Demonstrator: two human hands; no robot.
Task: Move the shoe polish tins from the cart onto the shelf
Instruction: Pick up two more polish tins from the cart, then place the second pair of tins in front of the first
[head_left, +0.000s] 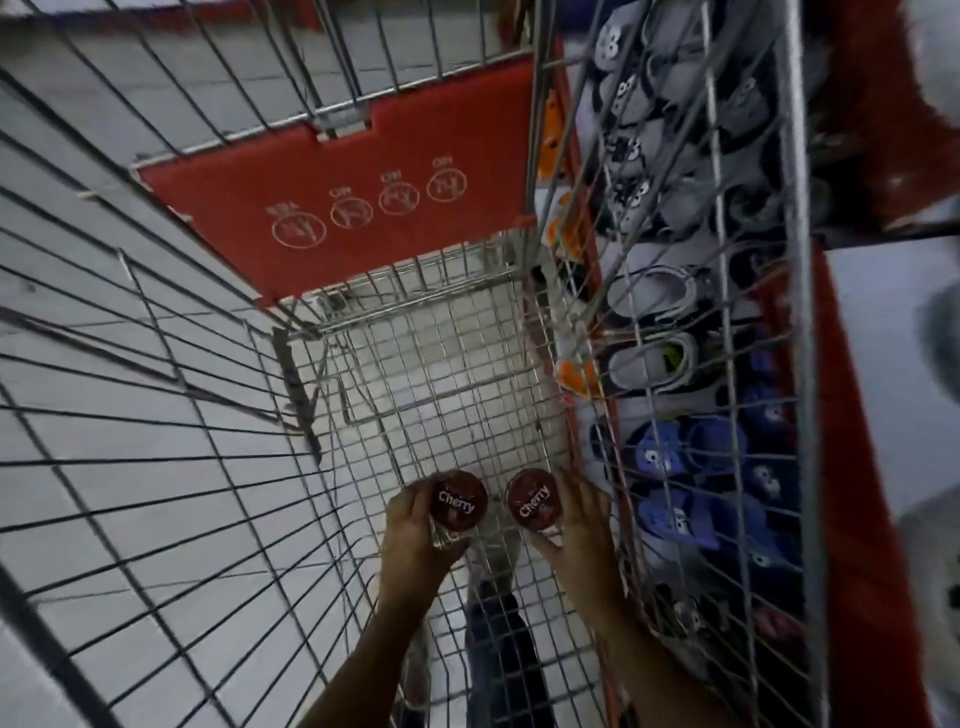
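Observation:
I look straight down into a wire shopping cart (447, 364). Two round dark red shoe polish tins with white lettering sit low in the basket, side by side. My left hand (415, 535) curls around the left tin (458, 500), thumb and fingers on its rim. My right hand (576, 525) grips the right tin (535, 502) from its right side. Both forearms reach down from the bottom of the frame. Whether the tins rest on the cart floor or are lifted off it I cannot tell.
A red plastic child-seat flap (343, 192) closes the far end of the cart. Beyond the cart's right wall, a red shelf unit (852, 415) holds rows of small grey and blue children's slippers (675, 322). Grey floor tiles (130, 415) show through the left wall.

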